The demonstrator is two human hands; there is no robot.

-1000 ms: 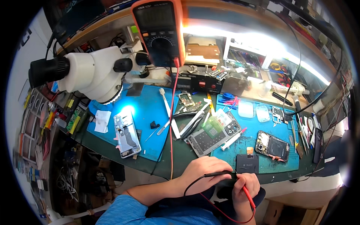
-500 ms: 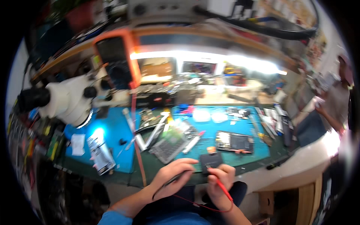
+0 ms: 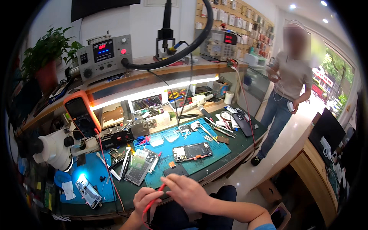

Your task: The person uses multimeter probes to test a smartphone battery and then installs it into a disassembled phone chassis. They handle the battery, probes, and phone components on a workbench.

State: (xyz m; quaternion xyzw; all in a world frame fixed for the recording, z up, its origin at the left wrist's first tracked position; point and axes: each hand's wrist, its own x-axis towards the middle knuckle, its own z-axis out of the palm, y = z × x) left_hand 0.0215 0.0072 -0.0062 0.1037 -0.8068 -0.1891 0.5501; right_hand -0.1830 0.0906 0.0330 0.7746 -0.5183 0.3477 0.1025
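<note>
My left hand [image 3: 145,200] and my right hand [image 3: 186,191] meet at the bench's front edge, both closed around the red test probe [image 3: 150,204], whose lead hangs downward; whether the black probe is also held is hidden. Beyond my hands lie a dark flat square part [image 3: 178,171] and a disassembled phone [image 3: 191,152] on the right blue mat [image 3: 220,149]. A clear case with small items [image 3: 136,172] is left of them. An orange multimeter [image 3: 81,113] stands behind, and another phone [image 3: 87,193] lies lit on the left mat.
A microscope [image 3: 53,151] stands at the left. A shelf [image 3: 149,71] holds a power supply [image 3: 103,57] and a plant [image 3: 50,57]. A person [image 3: 286,86] stands right of the bench holding a small white object, near a wooden desk [image 3: 306,168] with a monitor [image 3: 326,134].
The view has swung up and right, bringing the person and shelf top fully into sight. My hands have come together, with my right hand now over the red probe's upper end.
</note>
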